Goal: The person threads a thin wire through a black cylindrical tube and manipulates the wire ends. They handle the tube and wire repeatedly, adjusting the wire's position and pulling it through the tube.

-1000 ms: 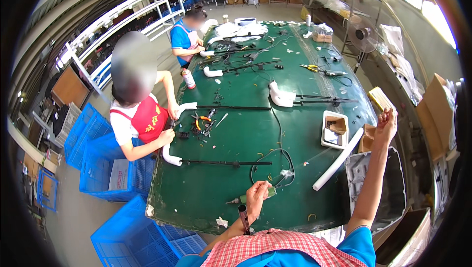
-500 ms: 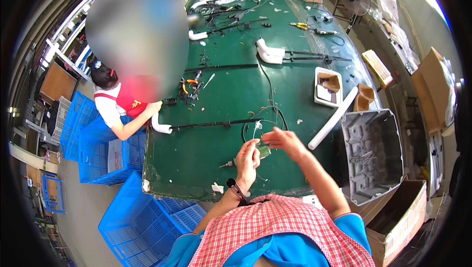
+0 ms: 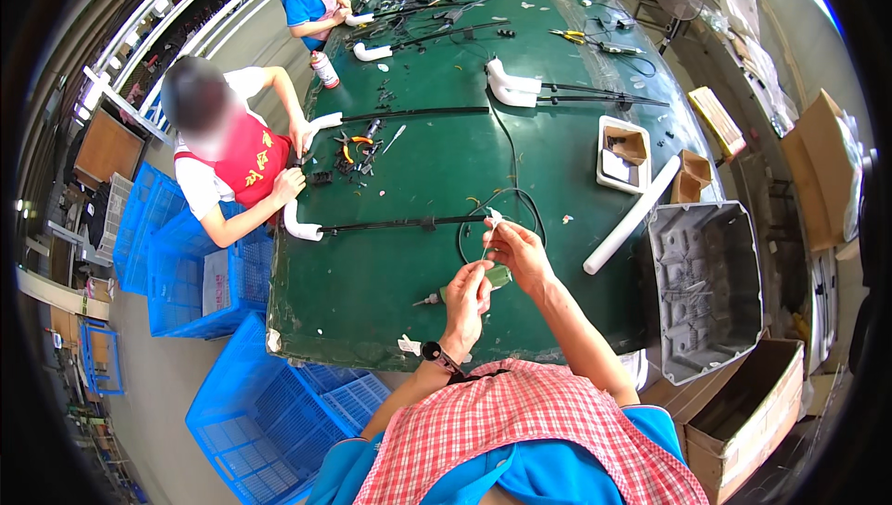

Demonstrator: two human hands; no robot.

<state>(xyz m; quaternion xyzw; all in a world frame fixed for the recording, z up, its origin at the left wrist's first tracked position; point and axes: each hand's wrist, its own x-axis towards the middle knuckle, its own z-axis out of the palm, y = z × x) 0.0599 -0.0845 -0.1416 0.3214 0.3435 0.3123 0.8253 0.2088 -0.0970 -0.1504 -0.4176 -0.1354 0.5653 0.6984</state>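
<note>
A long black rod [image 3: 390,224] with a white curved handle [image 3: 302,223] at its left end lies across the near part of the table. At its right end is a small whitish, crumpled-looking piece [image 3: 494,218]. My right hand [image 3: 523,259] has its fingers closed on that piece. Just below, my left hand [image 3: 465,302] pinches a thin whitish strand [image 3: 485,249] that runs up toward the piece; its exact kind is too small to make out. A green screwdriver-like tool [image 3: 500,277] lies behind my left hand, partly hidden, its metal tip [image 3: 426,301] showing to the left.
Another person [image 3: 237,147] in a red apron holds white handles at the left edge; a second person [image 3: 316,3] stands farther back. A white tube [image 3: 632,214], white tray [image 3: 602,170] and grey metal housing [image 3: 658,291] are at right. Black cable [image 3: 511,166] loops beyond my hands. Blue crates [image 3: 223,421] stand lower left.
My right hand has moved left and down from an outstretched pose, and its fingers are now closed on the whitish piece. My left hand stays nearly in place, still pinching.
</note>
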